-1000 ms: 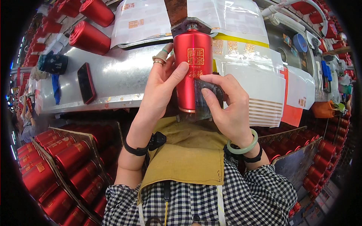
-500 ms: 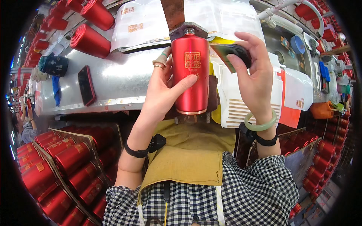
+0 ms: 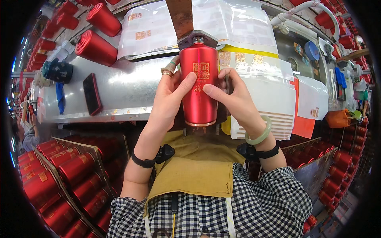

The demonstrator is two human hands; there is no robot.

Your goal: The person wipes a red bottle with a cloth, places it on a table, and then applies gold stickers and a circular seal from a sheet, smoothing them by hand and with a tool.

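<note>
A glossy red bottle [image 3: 201, 105] with gold lettering stands out in front of me, its neck end against a dark metal holder [image 3: 197, 38]. My left hand [image 3: 171, 93] wraps its left side, thumb lying on the front just by the gold square emblem. From the right, my right hand [image 3: 236, 97] grips the bottle too, its thumb pressing beside the lower gold mark. The right fingers curl behind the bottle and are partly hidden. Clear sheets with gold designs [image 3: 254, 61] lie close to my right hand.
On the metal bench [image 3: 127, 95] at left lie a phone [image 3: 92, 94] and further red bottles [image 3: 95, 47]. Racks of red bottles [image 3: 77, 164] stand below on both sides. At the right are a sink [image 3: 293, 43], a blue cup [image 3: 312, 49] and a red sheet [image 3: 303, 125].
My right hand has come left and down onto the bottle; the dark, smooth-backed flat object it held is out of sight. My left thumb has shifted up and left. The bottle sits slightly lower.
</note>
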